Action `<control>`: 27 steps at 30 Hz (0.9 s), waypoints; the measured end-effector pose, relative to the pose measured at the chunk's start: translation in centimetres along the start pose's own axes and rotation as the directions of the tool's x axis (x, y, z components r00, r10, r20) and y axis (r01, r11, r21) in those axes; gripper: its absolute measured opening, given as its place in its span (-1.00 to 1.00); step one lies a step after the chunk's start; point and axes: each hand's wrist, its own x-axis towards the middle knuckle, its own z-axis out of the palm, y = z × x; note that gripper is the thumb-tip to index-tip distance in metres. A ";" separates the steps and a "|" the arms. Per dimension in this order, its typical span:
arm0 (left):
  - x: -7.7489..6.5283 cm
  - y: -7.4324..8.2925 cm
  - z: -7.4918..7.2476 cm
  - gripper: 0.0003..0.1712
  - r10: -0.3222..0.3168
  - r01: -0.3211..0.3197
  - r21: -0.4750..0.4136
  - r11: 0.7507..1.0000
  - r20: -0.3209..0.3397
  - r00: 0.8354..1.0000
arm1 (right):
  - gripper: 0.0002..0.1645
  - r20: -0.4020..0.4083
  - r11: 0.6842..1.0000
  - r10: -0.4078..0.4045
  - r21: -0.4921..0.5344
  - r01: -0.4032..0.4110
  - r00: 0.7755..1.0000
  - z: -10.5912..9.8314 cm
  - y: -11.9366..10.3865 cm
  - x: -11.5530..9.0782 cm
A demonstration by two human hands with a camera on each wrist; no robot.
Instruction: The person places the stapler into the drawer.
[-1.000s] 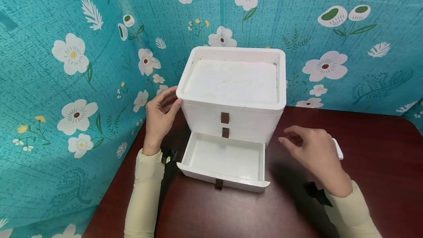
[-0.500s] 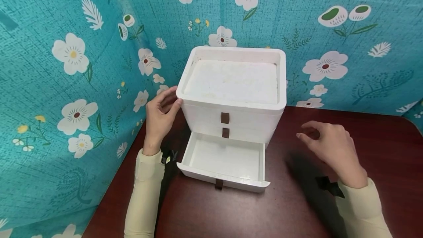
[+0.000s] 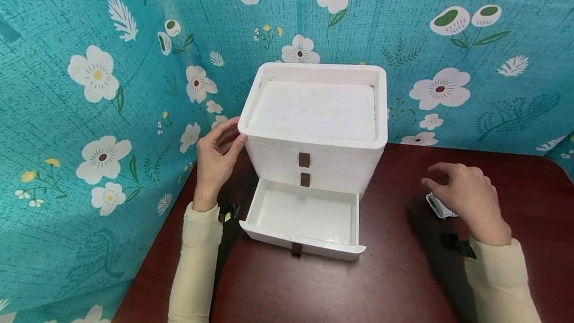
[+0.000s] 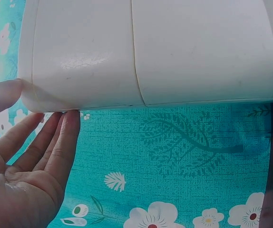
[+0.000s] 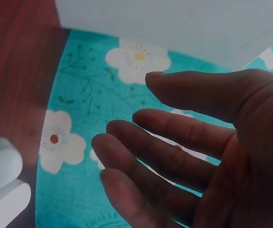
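A white drawer cabinet [image 3: 314, 163] stands on the table, with brown tabs on its drawer fronts. Its bottom drawer [image 3: 305, 213] is pulled out, and nothing lies inside. My left hand [image 3: 217, 158] touches the cabinet's front left corner; in the left wrist view the thumb meets the edge and the fairly straight fingertips meet the side. To the right of the cabinet, my right hand [image 3: 471, 198] hovers over the table with loosely bent fingers and nothing in them. Partly hidden beneath it lies a small white object [image 3: 441, 207], its kind unclear.
The dark red-brown table [image 3: 314, 288] reaches its rounded far corner at the right. Teal flowered cloth [image 3: 148, 88] covers the walls behind and to the left. White rounded shapes [image 5: 3, 166] show at the left of the right wrist view.
My right hand has moved right, away from the cabinet, and now hangs over the small white object. The left hand, cabinet and pulled-out drawer have stayed put.
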 end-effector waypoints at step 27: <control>0.0 0.1 -0.1 -0.53 0.006 -0.006 0.001 1.000 0.005 1.000 | -0.39 0.228 0.986 0.163 -0.079 -0.148 0.960 1.1 4.1 1.3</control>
